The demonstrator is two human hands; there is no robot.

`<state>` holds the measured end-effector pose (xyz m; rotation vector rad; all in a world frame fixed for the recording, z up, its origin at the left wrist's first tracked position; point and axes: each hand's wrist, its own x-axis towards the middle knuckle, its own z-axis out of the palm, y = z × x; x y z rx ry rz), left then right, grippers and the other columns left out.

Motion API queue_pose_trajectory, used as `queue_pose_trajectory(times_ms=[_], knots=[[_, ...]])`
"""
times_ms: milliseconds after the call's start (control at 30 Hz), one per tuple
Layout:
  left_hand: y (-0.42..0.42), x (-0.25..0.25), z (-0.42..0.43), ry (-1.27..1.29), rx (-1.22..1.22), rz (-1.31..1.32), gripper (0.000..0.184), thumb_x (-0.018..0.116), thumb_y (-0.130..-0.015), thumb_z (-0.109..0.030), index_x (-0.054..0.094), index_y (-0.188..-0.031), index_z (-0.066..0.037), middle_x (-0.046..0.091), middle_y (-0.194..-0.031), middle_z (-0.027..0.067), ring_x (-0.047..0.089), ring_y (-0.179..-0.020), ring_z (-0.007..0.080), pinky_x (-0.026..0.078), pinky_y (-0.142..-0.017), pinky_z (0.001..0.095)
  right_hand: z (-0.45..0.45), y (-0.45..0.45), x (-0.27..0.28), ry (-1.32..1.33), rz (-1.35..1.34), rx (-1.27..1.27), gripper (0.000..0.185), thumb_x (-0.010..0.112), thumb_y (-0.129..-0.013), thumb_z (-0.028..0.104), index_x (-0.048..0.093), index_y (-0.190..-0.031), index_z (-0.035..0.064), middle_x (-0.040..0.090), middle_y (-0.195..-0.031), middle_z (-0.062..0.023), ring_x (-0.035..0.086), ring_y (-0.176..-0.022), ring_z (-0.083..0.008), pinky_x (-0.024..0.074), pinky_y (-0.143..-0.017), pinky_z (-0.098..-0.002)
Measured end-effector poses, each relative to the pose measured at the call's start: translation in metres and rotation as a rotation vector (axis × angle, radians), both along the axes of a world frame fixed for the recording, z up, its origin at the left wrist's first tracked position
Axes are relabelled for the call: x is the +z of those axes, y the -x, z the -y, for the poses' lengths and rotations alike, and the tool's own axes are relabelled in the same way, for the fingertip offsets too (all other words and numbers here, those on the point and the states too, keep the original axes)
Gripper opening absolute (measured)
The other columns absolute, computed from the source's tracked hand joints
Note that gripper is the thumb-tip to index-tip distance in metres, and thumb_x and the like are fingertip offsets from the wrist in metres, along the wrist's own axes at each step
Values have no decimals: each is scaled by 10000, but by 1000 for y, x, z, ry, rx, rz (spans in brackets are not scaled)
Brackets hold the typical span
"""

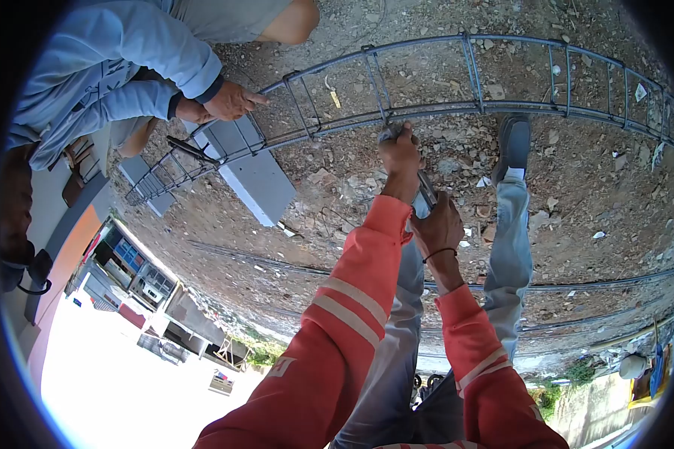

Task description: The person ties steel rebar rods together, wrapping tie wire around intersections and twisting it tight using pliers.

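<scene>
A long rebar cage point(475, 71) of straight bars and square ties arches across the upper view above dirt and rubble. My left hand point(401, 153), in a red sleeve, is closed at its lower bar around something dark grey, mostly hidden by the fingers. Nearer to me, my right hand point(439, 224) is closed on a grey metal tool handle point(427, 188), which slants up towards the left hand. The tool's head is not visible. To the left, another person's hands point(228, 101) are at the cage's bars.
The co-worker in a light blue sleeve point(138, 45) crouches at upper left. A grey block point(258, 187) lies under the cage, with a smaller slab point(146, 183) further left. My shoe point(514, 142) stands near the cage. Long bars point(577, 284) run along the ground behind my legs.
</scene>
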<state>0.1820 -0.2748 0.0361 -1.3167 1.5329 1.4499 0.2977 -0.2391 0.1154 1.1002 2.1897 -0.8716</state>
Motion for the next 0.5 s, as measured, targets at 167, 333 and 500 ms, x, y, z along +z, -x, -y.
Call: queue_pose_trajectory(times_ms=[167,333,500], knots=[[-6,-24,13,595,-443,-105,261,681,-896,-299,661,-856,-42,591,-619,36,565,-504,153,456,-475,338,14,-22,-43,194,-52,29,311,737,-800,293,640,-850,2,614,-654,-206,624,-617,-400,510,-574,-432],[25,29,38,-456,-160,312,274,700,-885,-281,669,-925,-12,640,-669,46,580,-531,169,450,-492,354,14,-28,-46,1205,219,-441,348,661,-922,358,587,-743,68,598,-603,-40,536,-496,-162,405,-462,-348],[10,1,40,-590,-57,179,306,649,-919,-296,672,-1026,-10,612,-640,20,507,-477,126,410,-473,277,-9,-28,-40,2340,199,-1003,236,714,-895,239,568,-837,64,616,-688,-6,549,-539,-101,398,-462,-291]])
